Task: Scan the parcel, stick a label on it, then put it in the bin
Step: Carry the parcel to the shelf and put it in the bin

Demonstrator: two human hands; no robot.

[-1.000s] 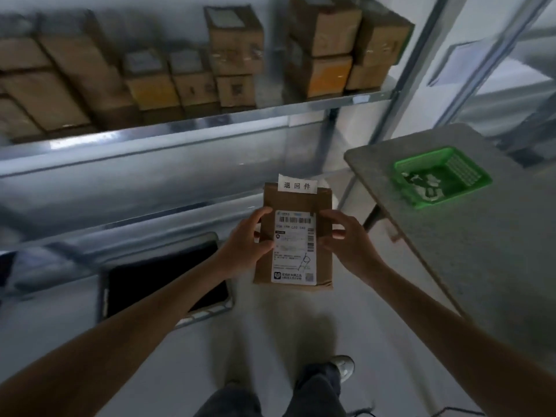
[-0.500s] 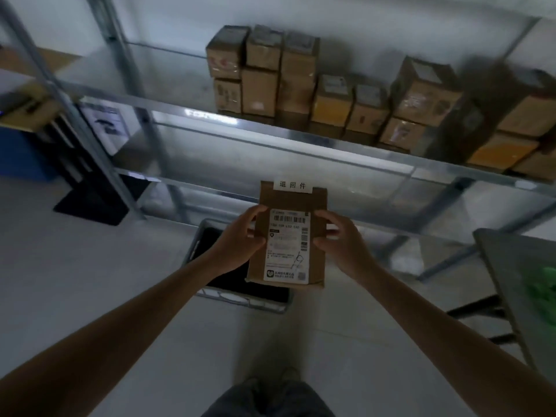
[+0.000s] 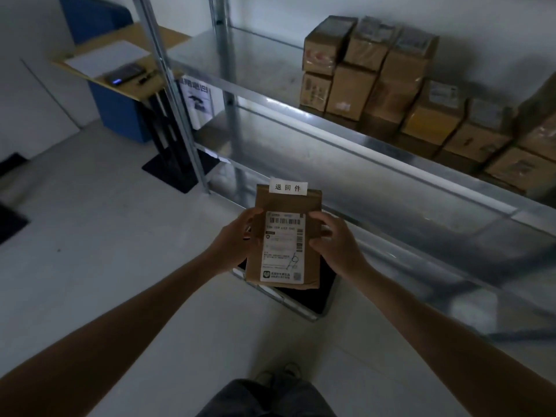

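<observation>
Standing beyond parcel (image 3: 287,236): shelving (image 3: 346,139), boxes (image 3: 391,79).

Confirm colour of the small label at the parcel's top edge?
White with black characters, clearest in the head view.

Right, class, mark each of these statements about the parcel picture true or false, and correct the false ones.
1. Both hands hold the parcel. True: the left hand and the right hand grip its sides.
2. The small white label sits at the parcel's bottom edge. False: it is at the top edge.
3. The parcel is lying inside the bin. False: it is held above the bin.
4. Cardboard boxes stand on the metal shelf. True.
5. The parcel's shipping label faces the camera. True.
</observation>
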